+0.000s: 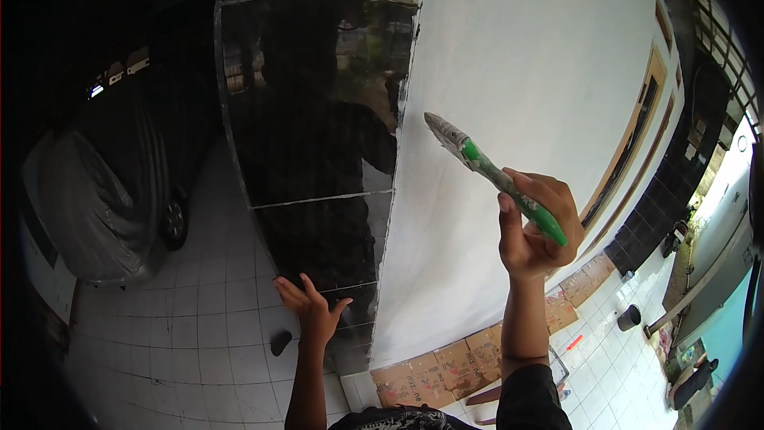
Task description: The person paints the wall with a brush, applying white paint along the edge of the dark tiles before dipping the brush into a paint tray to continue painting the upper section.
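Observation:
In my right hand [541, 219] is a green-handled paintbrush [497, 177], gripped by its handle with the thumb and fingers. Its bristles point up and left, close in front of the white wall [509, 56], and whitish paint marks the ferrule and handle. My left hand [310, 302] has its fingers and thumb spread, holding nothing, and overlaps the lower part of the black glossy tiles [318, 127]. Pale joint lines cross these tiles, and their right edge meets the white wall in a rough, paint-smudged border.
Flattened cardboard [446, 370] lies on the floor along the wall's foot. A covered car [111, 199] stands at left on white floor tiles. To the right are a wood-framed window [629, 135], a dark bucket [629, 318] and an orange object [574, 342] on the floor.

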Available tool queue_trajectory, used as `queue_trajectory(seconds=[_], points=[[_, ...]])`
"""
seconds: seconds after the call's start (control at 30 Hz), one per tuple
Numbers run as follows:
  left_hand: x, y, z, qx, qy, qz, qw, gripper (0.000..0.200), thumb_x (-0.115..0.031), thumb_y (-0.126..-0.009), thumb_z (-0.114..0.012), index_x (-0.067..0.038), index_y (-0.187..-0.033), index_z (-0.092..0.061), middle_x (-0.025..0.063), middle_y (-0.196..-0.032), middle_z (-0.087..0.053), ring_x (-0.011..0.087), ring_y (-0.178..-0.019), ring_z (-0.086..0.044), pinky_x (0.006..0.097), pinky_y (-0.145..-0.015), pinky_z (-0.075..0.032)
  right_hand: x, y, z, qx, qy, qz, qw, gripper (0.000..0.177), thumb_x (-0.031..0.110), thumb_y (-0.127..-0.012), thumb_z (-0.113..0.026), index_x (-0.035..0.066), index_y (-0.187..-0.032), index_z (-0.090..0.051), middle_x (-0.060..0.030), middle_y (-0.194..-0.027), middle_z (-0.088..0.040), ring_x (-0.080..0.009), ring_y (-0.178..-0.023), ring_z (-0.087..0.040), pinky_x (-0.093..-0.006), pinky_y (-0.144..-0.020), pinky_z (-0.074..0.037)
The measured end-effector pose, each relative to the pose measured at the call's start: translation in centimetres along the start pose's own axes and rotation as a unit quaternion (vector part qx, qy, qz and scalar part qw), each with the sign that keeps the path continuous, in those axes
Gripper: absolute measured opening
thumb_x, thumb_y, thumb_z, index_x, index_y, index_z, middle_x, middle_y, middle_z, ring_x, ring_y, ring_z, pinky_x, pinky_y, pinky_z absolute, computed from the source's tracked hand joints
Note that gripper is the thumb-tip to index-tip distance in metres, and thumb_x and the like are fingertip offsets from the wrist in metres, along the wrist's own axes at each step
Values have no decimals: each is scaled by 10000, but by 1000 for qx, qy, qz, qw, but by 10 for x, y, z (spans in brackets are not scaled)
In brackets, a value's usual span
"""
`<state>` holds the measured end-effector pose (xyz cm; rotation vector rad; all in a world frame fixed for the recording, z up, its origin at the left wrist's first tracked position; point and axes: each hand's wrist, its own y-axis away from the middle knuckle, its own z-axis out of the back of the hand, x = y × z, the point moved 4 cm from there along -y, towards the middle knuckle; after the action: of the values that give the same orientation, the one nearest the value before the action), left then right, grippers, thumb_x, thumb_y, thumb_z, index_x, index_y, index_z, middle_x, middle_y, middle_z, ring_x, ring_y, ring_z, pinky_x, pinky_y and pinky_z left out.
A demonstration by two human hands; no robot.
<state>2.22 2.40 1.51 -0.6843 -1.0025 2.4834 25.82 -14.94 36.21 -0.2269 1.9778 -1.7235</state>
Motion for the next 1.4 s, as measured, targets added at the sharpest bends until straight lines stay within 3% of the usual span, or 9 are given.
queue_trajectory(seconds=[0.2, 0.3, 0.37, 0.5, 0.7, 0.9, 1.1, 1.23, 1.4], points=[[0, 1, -1, 1, 3, -3, 1000, 1338, -662, -762, -731, -112, -1575, 179, 383, -1522, 316, 629, -1426, 149, 782, -1056, -102, 5, 48, -15, 54, 31, 24, 998, 362, -10, -653, -864, 31, -992, -743, -132, -947, -729, -237, -762, -731, -284, -630, -600], [-1, 0, -1, 1, 0, -1, 1000, 1344, -643, -764, -744, -90, -1572, 177, 376, -1525, 319, 611, -1432, 168, 770, -1071, -73, 13, 78, -9, 90, 37, 16, 995, 304, 12, -651, -872, 38, -929, -754, -137, -966, -731, -241, -740, -729, -283, -607, -595], [-2, 0, -1, 3, -5, 1, 1000, 1353, -628, -765, -757, -67, -1567, 177, 371, -1529, 317, 594, -1437, 183, 758, -1088, -46, 14, 77, -7, 103, 26, 28, 994, 317, -48, -675, -837, 17, -952, -697, -167, -953, -727, -261, -741, -728, -312, -620, -607], [-1, -1, -1, 4, -2, 2, 1000, 1363, -606, -758, -778, -69, -1568, 177, 373, -1526, 321, 594, -1437, 185, 756, -1089, -49, 8, 51, -9, 29, 36, 54, 997, 313, -41, -651, -852, 17, -930, -722, -172, -976, -723, -244, -737, -720, -283, -596, -588], [-2, -1, 1, -6, -8, -5, 1000, 1375, -603, -743, -791, -73, -1570, 171, 368, -1530, 317, 593, -1439, 177, 752, -1091, -57, 1, 75, -14, 54, 36, 5, 998, 392, -136, -624, -785, 8, -984, -725, -195, -1013, -718, -246, -752, -723, -297, -628, -593], [-2, -1, -1, -9, -8, -5, 1000, 1368, -609, -742, -787, -67, -1573, 155, 368, -1534, 311, 594, -1441, 165, 752, -1088, -65, 2, 68, -7, 3, 26, 3, 1000, 346, -123, -631, -795, 4, -940, -702, -183, -1001, -727, -255, -740, -719, -295, -621, -593], [-2, 0, 1, -10, -9, -4, 1000, 1359, -623, -748, -773, -65, -1574, 151, 371, -1538, 299, 597, -1442, 159, 754, -1087, -67, -6, 76, -15, 13, 23, -39, 999, 365, -129, -641, -784, 14, -970, -716, -185, -1010, -724, -249, -743, -716, -296, -622, -592], [-2, 0, 0, -12, -15, -5, 1000, 1355, -633, -750, -766, -64, -1575, 146, 371, -1540, 295, 596, -1444, 159, 751, -1091, -68, 5, 88, -7, 50, 11, -32, 998, 363, -129, -642, -781, 12, -970, -716, -190, -1020, -716, -257, -759, -722, -303, -638, -595], [-2, -1, 1, -12, 7, -4, 1000, 1343, -624, -758, -761, -100, -1578, 164, 394, -1530, 286, 635, -1426, 132, 777, -1056, -89, -1, 62, -13, 5, 23, -11, 1000, 347, -145, -652, -769, 3, -960, -707, -192, -1020, -715, -251, -755, -708, -290, -608, -590]])
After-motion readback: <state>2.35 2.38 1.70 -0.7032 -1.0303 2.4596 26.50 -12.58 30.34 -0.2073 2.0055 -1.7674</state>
